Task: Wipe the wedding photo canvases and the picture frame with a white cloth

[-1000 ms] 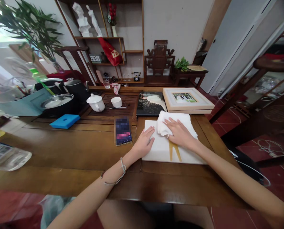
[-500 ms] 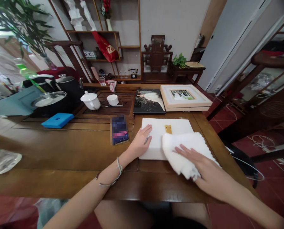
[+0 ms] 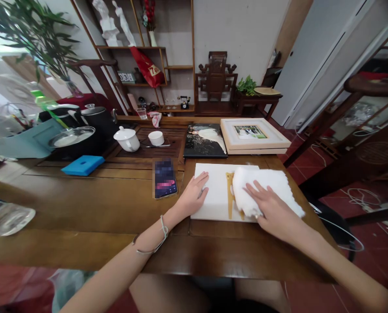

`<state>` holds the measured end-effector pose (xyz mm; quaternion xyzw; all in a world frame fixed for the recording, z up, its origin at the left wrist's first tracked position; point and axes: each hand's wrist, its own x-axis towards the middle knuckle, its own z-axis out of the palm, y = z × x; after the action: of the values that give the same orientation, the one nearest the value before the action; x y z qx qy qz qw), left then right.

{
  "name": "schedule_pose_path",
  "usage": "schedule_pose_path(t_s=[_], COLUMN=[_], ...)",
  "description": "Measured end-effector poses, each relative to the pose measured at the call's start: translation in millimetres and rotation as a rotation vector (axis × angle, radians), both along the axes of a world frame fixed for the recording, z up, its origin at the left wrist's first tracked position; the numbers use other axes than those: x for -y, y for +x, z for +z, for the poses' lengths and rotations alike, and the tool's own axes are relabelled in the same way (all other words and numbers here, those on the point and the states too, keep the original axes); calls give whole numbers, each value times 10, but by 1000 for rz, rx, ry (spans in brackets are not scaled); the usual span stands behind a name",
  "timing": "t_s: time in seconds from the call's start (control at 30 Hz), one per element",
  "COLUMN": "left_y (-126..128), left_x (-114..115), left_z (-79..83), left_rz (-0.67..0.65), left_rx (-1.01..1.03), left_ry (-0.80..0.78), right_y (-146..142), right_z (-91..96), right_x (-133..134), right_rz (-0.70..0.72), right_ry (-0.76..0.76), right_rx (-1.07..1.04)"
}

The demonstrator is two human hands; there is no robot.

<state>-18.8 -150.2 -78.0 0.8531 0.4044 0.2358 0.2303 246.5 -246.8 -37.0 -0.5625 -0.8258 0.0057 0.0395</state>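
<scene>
A white cloth (image 3: pixel 278 183) is seen lying bunched over the right half of a flat white board (image 3: pixel 213 193), which rests on the wooden worktop (image 3: pixel 99 204) near its front edge. The right hand (image 3: pixel 272 209) is laid palm down on the cloth, fingers stretched out and slightly spread, so that the cloth is pressed rather than gripped. The left hand (image 3: pixel 194 196) is spread flat on the left edge of the board, open, with nothing held in it. A gold strip (image 3: pixel 229 195) on the board is partly covered by the cloth. A phone (image 3: pixel 164 178) lies just beside the board on the left, and a dark picture (image 3: pixel 205 140) and a pale framed picture (image 3: pixel 252 135) lie behind it. The cloth is judged to be soft, light and limp: it would fold and drag under the palm, and is best bunched under the fingers or pinched at a fold. The board is judged stiff, thin and smooth, likely to slide on the polished wood unless pinned, and best taken by its edges, clear of the gold strip.
</scene>
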Motion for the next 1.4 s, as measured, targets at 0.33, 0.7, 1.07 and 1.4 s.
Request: schedule_pose_path(t_s=[0.33,0.7,1.07,1.4], left_y=[-5,-3,7,0], left_x=[-10,-5,-1,-4], left_z=[-13,13,0,-4], left_rz=[2,-2,4,-5], left_rx=[-21,-18,-31,-31], left_ry=[5,6,9,18], right_y=[238,126,56,214], right_z=[154,79,-15,228], right_x=[502,-803,564,-430], right_rz=[44,-101,85,-238], right_ry=[-28,6,160,-62], right_rx=[-7,92,73,-56])
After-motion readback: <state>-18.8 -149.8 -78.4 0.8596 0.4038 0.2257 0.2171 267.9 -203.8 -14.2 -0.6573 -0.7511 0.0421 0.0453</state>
